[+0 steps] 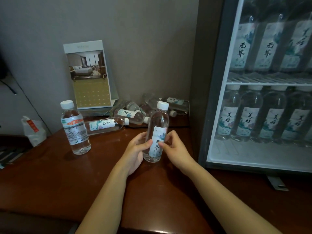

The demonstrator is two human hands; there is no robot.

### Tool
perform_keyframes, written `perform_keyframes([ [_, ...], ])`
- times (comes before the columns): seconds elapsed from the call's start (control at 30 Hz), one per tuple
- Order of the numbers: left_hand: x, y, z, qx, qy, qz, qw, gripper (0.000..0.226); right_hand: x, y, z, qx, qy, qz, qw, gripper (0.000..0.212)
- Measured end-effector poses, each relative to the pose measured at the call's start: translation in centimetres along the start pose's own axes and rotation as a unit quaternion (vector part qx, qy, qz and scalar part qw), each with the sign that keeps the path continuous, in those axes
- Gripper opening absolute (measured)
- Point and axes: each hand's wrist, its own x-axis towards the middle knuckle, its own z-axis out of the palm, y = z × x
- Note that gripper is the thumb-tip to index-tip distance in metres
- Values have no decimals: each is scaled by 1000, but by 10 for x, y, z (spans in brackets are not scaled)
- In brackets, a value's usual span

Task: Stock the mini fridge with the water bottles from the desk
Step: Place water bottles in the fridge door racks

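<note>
Currently, the left hand (135,150) and right hand (173,147) are both clamped on the held bottle (157,132), upright at frame centre, its base apparently just above the desk (84,183). Behind it lie the loose bottles (133,114), toppled, centre frame. The mini fridge (217,81), at right, shows full rows through its glass. Risk: the smooth wall may slip in this fingertip grip, striking the different-label bottle (75,127) at left.
</note>
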Motion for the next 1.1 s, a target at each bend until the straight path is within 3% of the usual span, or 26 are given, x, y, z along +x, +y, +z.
perform_keyframes([
  [0.1,-1,-1,0,5,9,5,1000,50,1,-2,0,15,-3,1,1000,22],
  [0.23,-5,3,3,7,9,4,1000,47,-1,-11,-1,22,-12,-14,1000,43],
  [0.53,-36,34,40,-13,-14,73,997,80,-35,-65,-46,24,-53,-77,995,40],
  [0.73,-54,69,93,14,-68,145,987,69,-72,-108,-91,30,-12,-120,992,50],
  [0.9,-56,97,169,50,-136,206,968,37,-114,-145,-155,13,79,-146,986,51],
  [1.1,-64,107,289,80,-253,248,932,46,-182,-173,-244,-59,235,-161,957,51],
])
